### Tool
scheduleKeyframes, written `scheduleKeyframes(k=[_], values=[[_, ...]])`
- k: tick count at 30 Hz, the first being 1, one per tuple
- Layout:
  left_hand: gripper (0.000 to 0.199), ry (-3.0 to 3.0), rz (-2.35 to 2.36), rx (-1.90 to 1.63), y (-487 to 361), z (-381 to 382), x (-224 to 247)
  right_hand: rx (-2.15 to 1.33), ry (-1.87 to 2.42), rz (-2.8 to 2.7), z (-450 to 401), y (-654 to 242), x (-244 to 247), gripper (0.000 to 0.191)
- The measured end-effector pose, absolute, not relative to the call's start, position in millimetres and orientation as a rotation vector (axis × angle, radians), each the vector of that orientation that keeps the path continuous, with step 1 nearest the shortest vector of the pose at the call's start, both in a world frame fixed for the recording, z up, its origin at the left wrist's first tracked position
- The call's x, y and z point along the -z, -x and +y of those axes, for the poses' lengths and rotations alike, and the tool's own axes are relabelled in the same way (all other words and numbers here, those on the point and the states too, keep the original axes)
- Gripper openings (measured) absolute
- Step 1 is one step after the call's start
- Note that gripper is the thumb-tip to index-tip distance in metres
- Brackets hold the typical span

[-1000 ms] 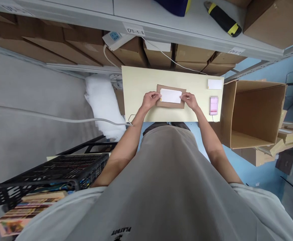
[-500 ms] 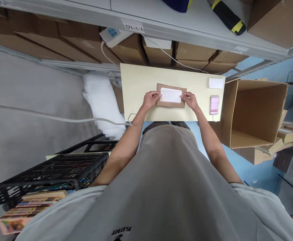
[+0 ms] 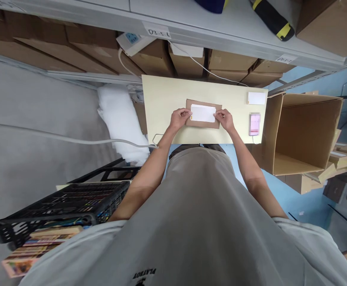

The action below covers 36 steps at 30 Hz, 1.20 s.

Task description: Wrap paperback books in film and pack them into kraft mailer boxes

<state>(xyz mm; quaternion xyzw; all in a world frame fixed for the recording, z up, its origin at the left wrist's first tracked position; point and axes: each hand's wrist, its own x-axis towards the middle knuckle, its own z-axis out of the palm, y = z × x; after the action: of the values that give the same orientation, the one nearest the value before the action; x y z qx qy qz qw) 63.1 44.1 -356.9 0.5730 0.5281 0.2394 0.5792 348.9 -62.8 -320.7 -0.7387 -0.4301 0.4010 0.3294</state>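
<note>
So there's a white slip [image 3: 203,113] sitting over a flat brown cardboard piece [image 3: 203,124], pretty much mid-desk, with a brown border showing all round it. Can't tell if the slip is fully down on the cardboard or a hair above it. It's got a tiny yellow mark at its lower left corner.

The left hand [image 3: 178,118] has the slip's left end pinched between thumb and fingers, and the right hand [image 3: 225,119] is doing the same at the right end. Both wrists come in over the near side of the pale yellow desk [image 3: 161,95].

Further out, over on the right of the desk, there's a phone [image 3: 254,124] with a pinkish screen, and a second slip [image 3: 256,98] just beyond it. Just past that edge is a big open carton [image 3: 276,131]. White wrapping [image 3: 121,123] is bunched up off the left side, with a black crate [image 3: 72,202] nearer the person. Behind the desk: brown boxes [image 3: 188,67] under a grey shelf [image 3: 236,41].
</note>
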Motion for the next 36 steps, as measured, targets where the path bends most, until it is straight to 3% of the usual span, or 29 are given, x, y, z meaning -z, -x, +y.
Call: scheduleKeyframes(k=[18, 24, 30, 36], values=[[0.012, -1.442, 1.317, -0.508, -65, 38, 343, -1.04, 2.04, -1.11, -61, -342, 314, 0.031], [0.028, -1.533, 1.353, -0.494, -67, 31, 337, -1.02, 2.065, -1.147, -62, -337, 309, 0.022], [0.024, -1.557, 1.477, -0.511, -78, 27, 338, -0.912, 2.213, -1.166, -58, -323, 314, 0.034], [0.043, -1.655, 1.548, -0.482, -84, 19, 336, -0.877, 2.303, -1.153, -56, -316, 319, 0.036]])
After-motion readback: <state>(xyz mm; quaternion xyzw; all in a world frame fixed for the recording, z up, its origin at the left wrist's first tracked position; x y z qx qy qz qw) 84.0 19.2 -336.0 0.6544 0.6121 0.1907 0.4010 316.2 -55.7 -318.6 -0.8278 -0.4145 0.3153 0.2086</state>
